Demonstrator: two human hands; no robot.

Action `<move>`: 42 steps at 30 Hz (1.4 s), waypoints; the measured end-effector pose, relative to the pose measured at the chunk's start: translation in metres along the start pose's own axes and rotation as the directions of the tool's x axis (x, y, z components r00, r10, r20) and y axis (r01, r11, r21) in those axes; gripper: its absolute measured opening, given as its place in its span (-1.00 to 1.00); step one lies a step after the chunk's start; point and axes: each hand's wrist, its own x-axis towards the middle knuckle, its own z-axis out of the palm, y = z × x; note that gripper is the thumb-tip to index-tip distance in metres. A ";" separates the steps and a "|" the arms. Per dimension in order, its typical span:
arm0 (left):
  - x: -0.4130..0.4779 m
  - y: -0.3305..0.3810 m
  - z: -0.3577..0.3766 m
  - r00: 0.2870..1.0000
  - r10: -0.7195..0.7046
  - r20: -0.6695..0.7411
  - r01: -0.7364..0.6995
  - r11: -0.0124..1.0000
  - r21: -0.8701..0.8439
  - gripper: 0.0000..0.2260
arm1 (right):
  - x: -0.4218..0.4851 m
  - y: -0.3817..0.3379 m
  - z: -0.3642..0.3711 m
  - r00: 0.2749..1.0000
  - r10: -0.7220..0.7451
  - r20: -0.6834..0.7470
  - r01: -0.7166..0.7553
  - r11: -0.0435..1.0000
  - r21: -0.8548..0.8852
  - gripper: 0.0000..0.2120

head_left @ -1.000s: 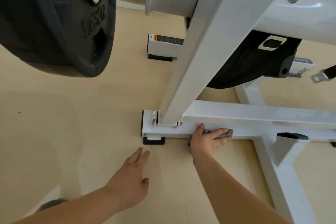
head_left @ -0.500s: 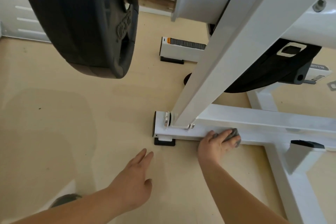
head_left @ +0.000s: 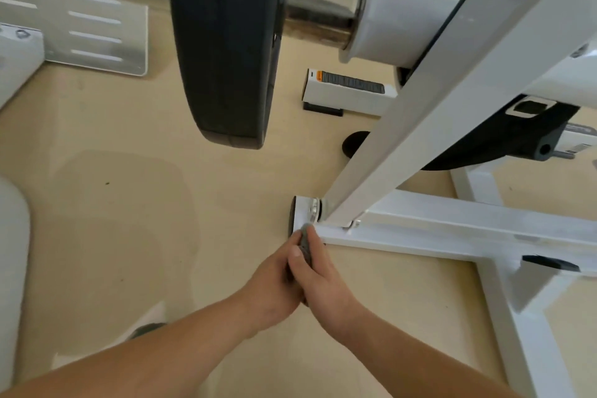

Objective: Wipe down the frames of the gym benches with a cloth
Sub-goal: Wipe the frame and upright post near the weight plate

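Your left hand (head_left: 274, 287) and right hand (head_left: 318, 278) meet low over the floor (head_left: 129, 203), both closed on the grey cloth (head_left: 305, 244), which touches the end of the white base rail (head_left: 452, 233) of the bench frame; the bolt (head_left: 314, 209) just beyond could snag the cloth; the slanted upright (head_left: 420, 126) crowds the right; the weight plate (head_left: 226, 42) overhangs farther out, so rising could bump it; open floor lies left.
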 end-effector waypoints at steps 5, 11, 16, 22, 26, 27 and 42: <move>0.012 0.008 -0.015 0.925 0.302 -0.233 -0.122 0.813 0.570 -0.59 | -0.010 0.005 -0.057 0.924 -0.220 -0.312 0.035 0.863 -0.505 -0.49; 0.073 0.034 -0.047 0.949 0.299 -0.102 0.040 0.206 0.978 -0.34 | -0.011 0.012 -0.093 0.746 -0.565 -0.353 -0.012 0.518 -0.855 -0.51; 0.083 0.013 -0.032 0.996 0.079 -0.053 0.042 0.131 0.990 -0.38 | 0.004 0.010 -0.102 0.675 -0.659 -0.333 -0.026 0.430 -0.903 -0.55; 0.076 -0.004 -0.049 0.989 0.108 0.099 -0.099 -0.005 0.995 -0.35 | 0.011 0.006 -0.106 0.589 -0.704 -0.396 0.010 0.497 -0.868 -0.68; 0.095 0.017 -0.062 0.993 0.051 0.109 -0.113 0.067 0.991 -0.46 | 0.013 0.008 -0.106 0.568 -0.703 -0.427 0.033 0.538 -0.842 -0.69; 0.087 0.013 -0.059 0.993 0.071 0.097 -0.107 0.151 0.983 -0.46 | 0.013 0.007 -0.106 0.563 -0.701 -0.438 0.036 0.550 -0.834 -0.68; 0.062 -0.014 -0.035 0.920 0.384 0.078 -0.120 0.088 0.989 -0.47 | 0.014 0.013 -0.104 0.567 -0.680 -0.464 0.049 0.590 -0.806 -0.64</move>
